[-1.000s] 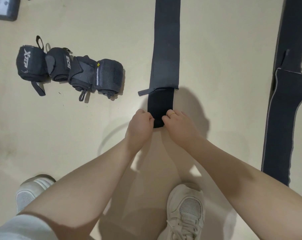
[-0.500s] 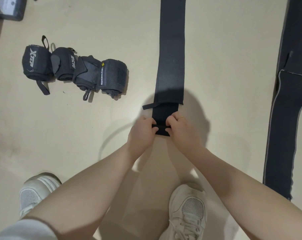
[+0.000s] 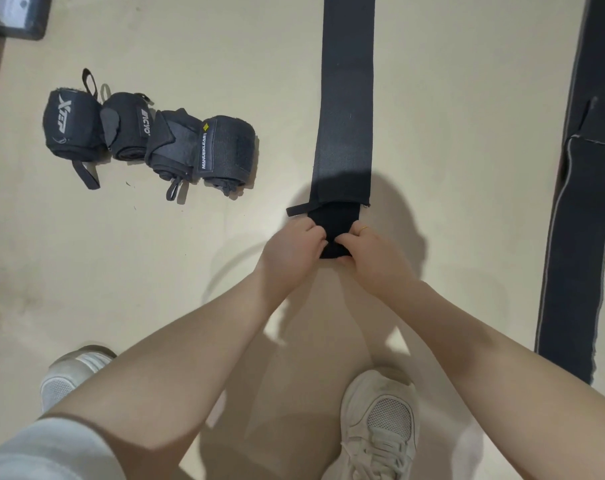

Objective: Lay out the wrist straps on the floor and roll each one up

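A long black wrist strap lies flat on the beige floor, running away from me. Its near end is folded into a small tight roll. My left hand pinches the left side of that roll and my right hand pinches the right side, fingers curled over it. A thin thumb loop sticks out to the left just beyond my hands. A second dark strap lies unrolled along the right edge.
Several rolled straps sit in a row on the floor at the left. My white shoes stand near the bottom, one left, one under my right arm. A dark box sits at the top left corner.
The flat black end has been folded over into a thicker roll between my fingers. Less of the black end shows beyond my hands than a second ago.
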